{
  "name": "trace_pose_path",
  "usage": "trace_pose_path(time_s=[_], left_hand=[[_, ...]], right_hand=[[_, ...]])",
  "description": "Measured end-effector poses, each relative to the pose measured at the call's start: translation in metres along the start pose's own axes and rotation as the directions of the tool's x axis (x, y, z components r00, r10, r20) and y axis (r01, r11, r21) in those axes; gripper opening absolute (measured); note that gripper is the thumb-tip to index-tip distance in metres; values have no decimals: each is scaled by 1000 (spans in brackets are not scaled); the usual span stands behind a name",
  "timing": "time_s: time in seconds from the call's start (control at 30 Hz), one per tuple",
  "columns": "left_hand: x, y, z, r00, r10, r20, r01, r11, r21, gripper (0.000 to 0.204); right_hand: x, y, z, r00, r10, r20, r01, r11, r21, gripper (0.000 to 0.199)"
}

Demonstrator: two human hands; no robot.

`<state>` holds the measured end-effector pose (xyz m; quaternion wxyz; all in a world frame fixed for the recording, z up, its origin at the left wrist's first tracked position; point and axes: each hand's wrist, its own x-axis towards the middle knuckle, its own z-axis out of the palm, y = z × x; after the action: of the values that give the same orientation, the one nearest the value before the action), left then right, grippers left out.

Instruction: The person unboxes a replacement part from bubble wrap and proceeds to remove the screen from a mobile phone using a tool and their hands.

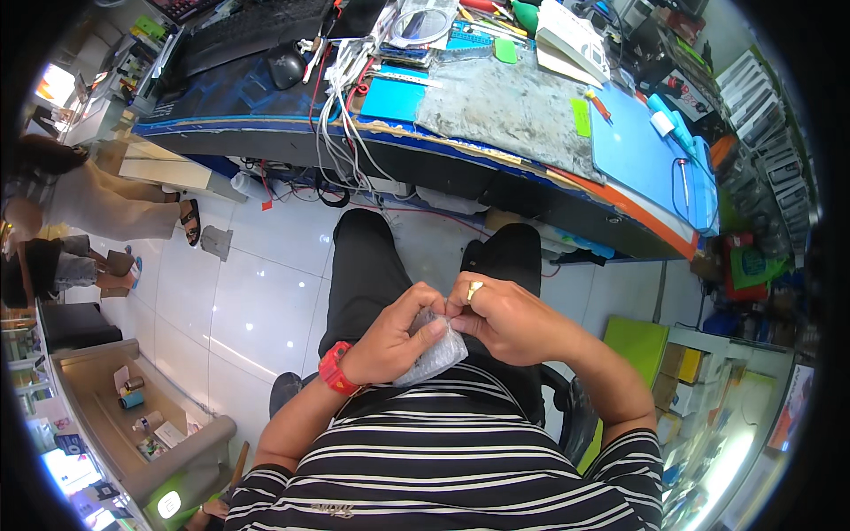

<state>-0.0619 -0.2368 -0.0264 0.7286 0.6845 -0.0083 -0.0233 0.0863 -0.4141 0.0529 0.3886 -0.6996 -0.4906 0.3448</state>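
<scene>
A small packet of clear bubble wrap (pixel 434 357) is held over my lap, close to my striped shirt. My left hand (pixel 397 336), with a red watch on its wrist, grips the packet from the left, thumb on top. On the other side my right hand (pixel 503 320), a ring on one finger, pinches the packet's upper edge between thumb and fingers. Both sets of fingertips nearly meet at that edge. Whatever the wrap may contain cannot be made out.
Ahead stands a cluttered workbench (pixel 518 102) with a grey mat, a blue mat (pixel 633 146), a computer mouse (pixel 285 66) and tangled cables (pixel 341 106). A padded tan bench (pixel 146 398) with items on it stands at left. Other people's legs (pixel 106 208) show at far left.
</scene>
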Motion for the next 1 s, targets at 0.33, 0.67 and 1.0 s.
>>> trace_pose_path(time_s=[0.33,0.67,1.0], left_hand=[[9,7,-5,937,3,350,27,996,-80,19],[3,18,-8,734,65,676,-178,979,100,18],[1,16,-8,874,-86,478,69,996,53,14]], right_hand=[[-20,3,-7,949,39,312,-76,991,109,9],[-52,-8,13,880,-66,470,57,998,32,11],[-70,-12,47,985,143,-101,-129,982,137,20]])
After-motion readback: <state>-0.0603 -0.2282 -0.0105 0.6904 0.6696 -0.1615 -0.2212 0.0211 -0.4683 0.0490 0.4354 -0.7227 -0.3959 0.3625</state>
